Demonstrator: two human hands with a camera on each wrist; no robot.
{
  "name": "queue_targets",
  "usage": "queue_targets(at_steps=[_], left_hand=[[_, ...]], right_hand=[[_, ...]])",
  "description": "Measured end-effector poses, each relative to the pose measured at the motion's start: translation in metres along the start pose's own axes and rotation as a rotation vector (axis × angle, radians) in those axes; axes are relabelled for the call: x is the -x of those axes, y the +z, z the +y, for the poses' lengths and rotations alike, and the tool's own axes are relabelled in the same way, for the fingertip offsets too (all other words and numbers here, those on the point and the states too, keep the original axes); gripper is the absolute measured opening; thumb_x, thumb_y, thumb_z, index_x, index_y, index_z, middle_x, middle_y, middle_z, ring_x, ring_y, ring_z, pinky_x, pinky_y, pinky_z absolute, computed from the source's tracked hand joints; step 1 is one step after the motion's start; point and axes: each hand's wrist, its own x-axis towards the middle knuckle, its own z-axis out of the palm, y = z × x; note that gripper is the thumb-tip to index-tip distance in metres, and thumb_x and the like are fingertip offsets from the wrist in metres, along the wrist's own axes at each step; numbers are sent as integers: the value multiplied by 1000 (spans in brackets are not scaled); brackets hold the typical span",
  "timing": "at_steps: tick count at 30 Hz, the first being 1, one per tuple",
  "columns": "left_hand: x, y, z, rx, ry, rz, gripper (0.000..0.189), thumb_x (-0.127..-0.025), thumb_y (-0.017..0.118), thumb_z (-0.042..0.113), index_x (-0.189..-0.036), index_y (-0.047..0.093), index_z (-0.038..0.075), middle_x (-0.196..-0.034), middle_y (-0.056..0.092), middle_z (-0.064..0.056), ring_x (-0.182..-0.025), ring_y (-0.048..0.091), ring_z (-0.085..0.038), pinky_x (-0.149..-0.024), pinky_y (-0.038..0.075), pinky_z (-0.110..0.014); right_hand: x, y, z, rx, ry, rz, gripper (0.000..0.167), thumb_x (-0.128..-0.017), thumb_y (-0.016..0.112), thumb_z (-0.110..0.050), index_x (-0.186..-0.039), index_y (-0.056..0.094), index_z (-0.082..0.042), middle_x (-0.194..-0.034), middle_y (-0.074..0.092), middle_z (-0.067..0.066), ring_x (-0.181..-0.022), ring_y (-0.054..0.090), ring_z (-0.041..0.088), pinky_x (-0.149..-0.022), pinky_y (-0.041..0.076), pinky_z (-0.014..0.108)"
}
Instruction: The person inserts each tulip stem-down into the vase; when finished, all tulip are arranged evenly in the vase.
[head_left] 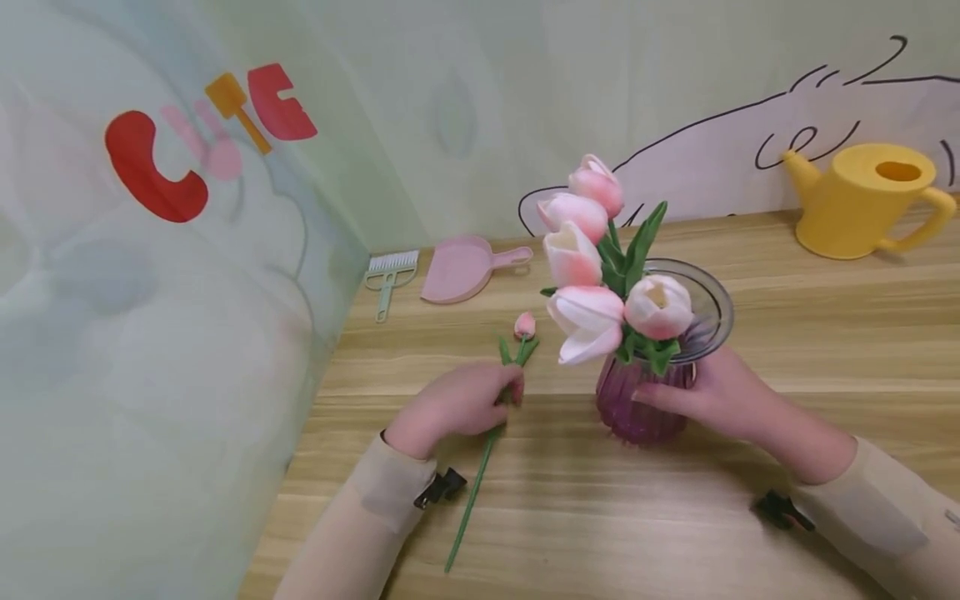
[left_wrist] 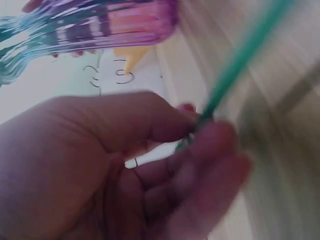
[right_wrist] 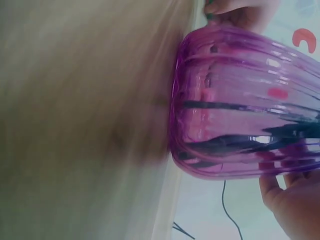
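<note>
A single pink tulip (head_left: 525,325) with a long green stem (head_left: 471,508) lies along the wooden table. My left hand (head_left: 468,398) pinches that stem between thumb and fingers, as the left wrist view shows close up. To the right stands a purple ribbed glass vase (head_left: 637,408), and my right hand (head_left: 708,392) grips its side. Several pink and white tulips (head_left: 585,321) lean to the left out of its wide mouth. Through the purple glass (right_wrist: 235,100), dark stems show in the right wrist view.
A pink dustpan (head_left: 457,268) and a small green brush (head_left: 386,279) lie at the back left. A yellow watering can (head_left: 862,200) stands at the back right. Printed walls rise along the left side and the rear of the table (head_left: 600,533).
</note>
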Motion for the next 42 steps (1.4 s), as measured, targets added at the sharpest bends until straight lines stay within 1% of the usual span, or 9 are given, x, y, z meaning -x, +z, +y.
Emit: queue_targets(at_steps=[6, 9, 13, 17, 20, 26, 31, 36, 42], left_hand=[[5, -8, 3, 217, 46, -8, 15, -97, 59, 7, -103, 70, 16, -62, 60, 4, -49, 59, -10, -53, 49, -27], [8, -13, 4, 285, 58, 49, 19, -98, 57, 7, -104, 74, 13, -64, 62, 3, -49, 60, -11, -55, 51, -28], [14, -20, 8, 345, 64, 180, 21, -99, 57, 9, -108, 76, 12, -71, 65, 4, -55, 63, -10, -57, 54, -28], [24, -28, 16, 426, 76, 355, 18, -100, 61, 11, -109, 76, 14, -75, 68, 5, -62, 66, -10, -55, 55, -28], [33, -34, 25, 537, 133, 547, 16, -100, 64, 8, -111, 75, 12, -78, 69, 0, -64, 67, -12, -54, 56, -28], [50, -46, 43, 760, 388, 986, 13, -96, 63, -8, -108, 69, -5, -78, 66, -11, -61, 68, -15, -57, 61, -28], [61, -56, 58, 871, 588, 1263, 15, -94, 63, -10, -105, 60, -20, -86, 65, -10, -58, 66, -14, -54, 61, -29], [68, -66, 74, 913, 707, 1446, 26, -95, 65, -6, -111, 55, -23, -89, 62, -14, -58, 64, -16, -53, 60, -30], [68, -70, 85, 944, 793, 1550, 30, -91, 68, -9, -115, 54, -17, -88, 62, -19, -64, 66, -22, -56, 61, -33]], right_hand=[[3, -3, 2, -19, 23, -26, 70, -86, 78, -1, -148, 45, -8, -145, 54, 12, -134, 42, -7, -109, 32, 6], [4, -5, 3, -29, 7, -41, 71, -87, 76, 0, -149, 43, -8, -146, 51, 11, -135, 40, -7, -108, 32, 5], [3, -12, 2, -35, -53, -64, 76, -84, 77, 4, -151, 41, -8, -147, 50, 12, -137, 41, -5, -109, 33, 6], [2, -17, 1, -44, -83, -92, 76, -84, 75, 6, -150, 40, -7, -147, 51, 14, -137, 43, -5, -109, 37, 7], [1, -18, 1, -45, -82, -97, 74, -84, 75, 7, -149, 41, -6, -145, 53, 15, -135, 45, -5, -108, 37, 7], [-2, -18, 2, -37, -109, -73, 80, -80, 78, 8, -149, 40, -5, -142, 56, 15, -134, 47, -3, -110, 36, 8], [-2, -18, 1, -33, -96, -61, 83, -78, 80, 7, -150, 40, -6, -142, 56, 16, -130, 49, -3, -109, 36, 7], [-3, -16, -1, -15, -82, -47, 85, -78, 83, 5, -151, 41, -6, -140, 57, 13, -125, 53, 0, -106, 39, 9], [-5, -13, -2, -8, -75, -35, 86, -78, 84, 4, -152, 41, -7, -140, 57, 10, -120, 55, 3, -103, 43, 11]])
